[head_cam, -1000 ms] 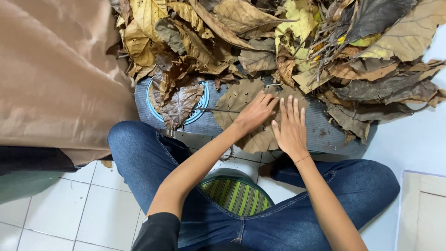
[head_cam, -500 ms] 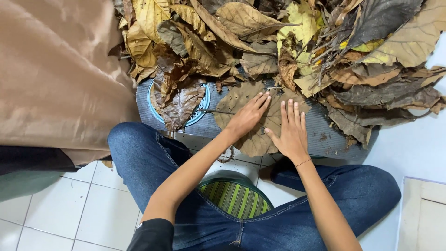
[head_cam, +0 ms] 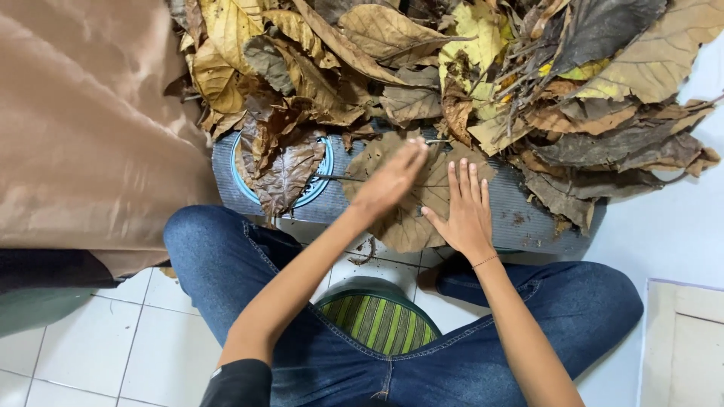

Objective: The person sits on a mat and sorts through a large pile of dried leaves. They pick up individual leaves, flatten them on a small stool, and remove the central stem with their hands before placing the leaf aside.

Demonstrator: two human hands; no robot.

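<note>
Head view, looking straight down: I see both bare hands spread flat on one large dry brown leaf [head_cam: 413, 207] that lies on a grey ribbed mat [head_cam: 520, 215] just ahead of the knees. From the middle of the frame, that leaf sits at about twelve o'clock, close in. My left hand [head_cam: 388, 183] is a little blurred, fingers stretched out together, palm down on the leaf's upper left part; it grips nothing. My right hand [head_cam: 466, 211] lies just beside it at its three o'clock, fingers fanned wide and flat on the leaf's right half, also holding nothing. A thin red thread circles the right wrist.

At nine o'clock from the hands, a darker, crinkled leaf [head_cam: 283, 169] covers a round blue-rimmed disc [head_cam: 323, 177] set on the same mat. Beyond the hands, from eleven through two o'clock, a heap of dry leaves [head_cam: 483, 68] is piled high: tan, yellow, grey. A tan cloth [head_cam: 83, 128] fills the nine-to-ten o'clock side. At six o'clock, between the jeans-clad legs [head_cam: 226, 256], there is a green striped round object [head_cam: 381, 320] on white floor tiles [head_cam: 98, 354].
</note>
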